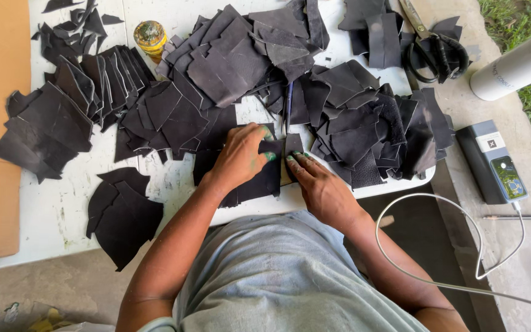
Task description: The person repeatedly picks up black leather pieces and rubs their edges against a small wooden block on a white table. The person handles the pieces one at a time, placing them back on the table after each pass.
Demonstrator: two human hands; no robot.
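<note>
I see my left hand (241, 157) pressed flat on a black leather piece (259, 181) at the tabletop's (56, 209) near edge; my right hand (321, 187) lies beside it, fingers extended, gripping nothing.

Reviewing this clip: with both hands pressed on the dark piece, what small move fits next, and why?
Probably slide the left hand outward to smooth the dark leather piece flat, since the right hand already pins its edge beside the blue pen.

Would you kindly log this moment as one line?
left hand: flat on dark leather piece | right hand: fingertips on small strip | surface: white table
</note>
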